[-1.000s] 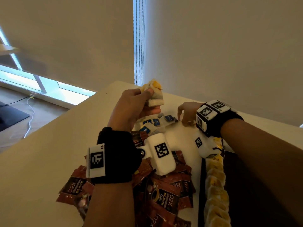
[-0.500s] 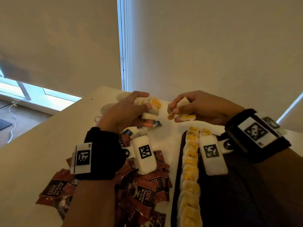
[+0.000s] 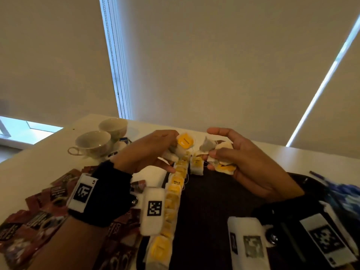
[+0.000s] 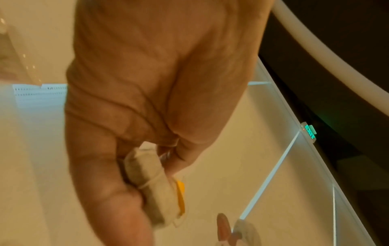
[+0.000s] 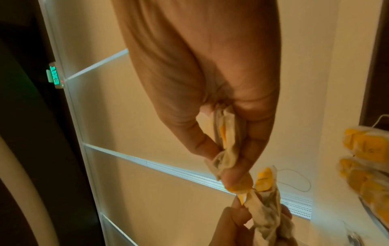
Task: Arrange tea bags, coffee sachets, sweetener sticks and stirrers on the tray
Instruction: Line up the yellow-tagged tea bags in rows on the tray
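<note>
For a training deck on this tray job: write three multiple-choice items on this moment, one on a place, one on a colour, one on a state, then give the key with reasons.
1. Where does the row of tea bags lie?
A. along the left edge of the dark tray
B. inside a teacup
C. on the floor

2. What colour are the tags on the tea bags?
A. green
B. yellow
C. pink

3. What is the left hand doing?
A. lying flat on the table
B. gripping a coffee sachet
C. gripping a bundle of tea bags

Key:
1 A, the head view shows the row running up the tray's left edge.
2 B, yellow tags show in all three views.
3 C, the left wrist view shows fingers curled round the bundle; the right hand also holds tea bags.
</note>
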{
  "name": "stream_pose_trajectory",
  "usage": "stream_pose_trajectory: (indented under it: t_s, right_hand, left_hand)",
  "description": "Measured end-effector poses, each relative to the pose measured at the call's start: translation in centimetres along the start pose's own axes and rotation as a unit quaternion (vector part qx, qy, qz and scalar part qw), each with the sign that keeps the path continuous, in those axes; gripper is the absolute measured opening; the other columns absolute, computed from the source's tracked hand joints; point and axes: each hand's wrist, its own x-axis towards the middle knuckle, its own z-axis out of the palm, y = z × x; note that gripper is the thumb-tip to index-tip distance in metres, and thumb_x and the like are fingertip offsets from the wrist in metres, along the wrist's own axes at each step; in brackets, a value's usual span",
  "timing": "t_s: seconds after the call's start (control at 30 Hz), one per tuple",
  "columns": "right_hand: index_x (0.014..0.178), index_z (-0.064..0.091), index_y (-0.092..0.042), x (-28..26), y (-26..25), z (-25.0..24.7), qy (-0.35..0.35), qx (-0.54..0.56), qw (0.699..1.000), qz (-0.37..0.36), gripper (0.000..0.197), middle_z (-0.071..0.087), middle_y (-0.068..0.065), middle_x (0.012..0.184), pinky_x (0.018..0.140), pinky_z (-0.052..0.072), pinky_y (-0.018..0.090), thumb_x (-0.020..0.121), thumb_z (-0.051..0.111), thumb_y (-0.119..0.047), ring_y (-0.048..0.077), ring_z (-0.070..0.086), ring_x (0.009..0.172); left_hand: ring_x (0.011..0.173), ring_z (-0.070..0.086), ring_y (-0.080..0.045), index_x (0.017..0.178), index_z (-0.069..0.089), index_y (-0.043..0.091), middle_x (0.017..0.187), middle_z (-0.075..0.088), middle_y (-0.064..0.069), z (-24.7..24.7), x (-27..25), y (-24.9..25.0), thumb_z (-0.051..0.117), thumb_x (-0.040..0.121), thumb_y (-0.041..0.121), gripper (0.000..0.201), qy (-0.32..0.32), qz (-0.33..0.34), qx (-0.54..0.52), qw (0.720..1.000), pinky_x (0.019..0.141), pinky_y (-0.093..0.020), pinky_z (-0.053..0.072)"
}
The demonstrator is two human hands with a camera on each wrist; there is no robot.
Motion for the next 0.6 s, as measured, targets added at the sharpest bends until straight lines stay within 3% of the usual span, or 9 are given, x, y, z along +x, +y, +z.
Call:
stream_pose_trajectory:
  t_s: [0.1,0.2,0.4,0.53,0.6]
  right_hand:
    - [0.1,0.064,-0.011,-0.5,0.2,-1.2,0.002,0.001,1.0,-0.02,0.034,0.068,0.01,0.091,0.062,0.057,0.024,0.084,0.048,0.014,0.015,0.068,0.077]
    - [0.093,0.064,-0.011,-0.6,0.2,-2.1,0.004,0.015,0.999,-0.045,0.029,0.069,0.006,0.09,0.062,0.056,0.023,0.084,0.05,0.013,0.014,0.067,0.078]
    - [0.095,0.061,-0.009,-1.2,-0.2,-2.6,-0.013,0.069,0.997,-0.019,0.014,0.069,0.005,0.083,0.059,0.054,0.019,0.085,0.055,0.0,0.012,0.068,0.074]
    - [0.105,0.061,-0.005,-0.8,0.4,-2.3,0.017,0.095,0.995,0.04,0.018,0.07,0.008,0.085,0.055,0.053,0.017,0.088,0.058,-0.008,0.01,0.068,0.067]
    - [0.107,0.062,-0.005,-0.6,0.6,-2.3,0.038,0.119,0.99,0.06,0.02,0.07,0.008,0.084,0.051,0.052,0.016,0.089,0.058,-0.01,0.009,0.067,0.065]
  left_hand:
    - [0.065,0.063,-0.015,0.098,0.062,0.009,0.085,0.067,-0.007,1.3,0.3,0.2,0.051,0.094,0.033,0.027,-0.005,-0.042,-0.02,0.999,0.056,-0.029,0.054]
    - [0.068,0.063,-0.013,0.104,0.062,0.01,0.085,0.066,-0.006,2.4,0.1,0.5,0.056,0.084,0.043,0.039,-0.016,-0.026,0.065,0.997,0.059,-0.027,0.054]
    - [0.074,0.059,-0.017,0.11,0.046,0.018,0.095,0.057,-0.01,3.5,0.2,0.6,0.055,0.093,0.023,0.02,0.024,0.006,0.104,0.994,0.055,-0.024,0.051]
    - [0.073,0.058,-0.019,0.126,0.036,0.038,0.104,0.054,-0.016,4.2,-0.1,0.5,0.051,0.096,0.015,0.04,-0.011,0.071,0.108,0.992,0.052,-0.025,0.05]
    - [0.068,0.056,-0.008,0.126,0.038,0.04,0.102,0.052,-0.008,4.3,-0.1,0.5,0.047,0.098,0.014,0.039,-0.038,0.118,0.129,0.984,0.049,-0.023,0.048]
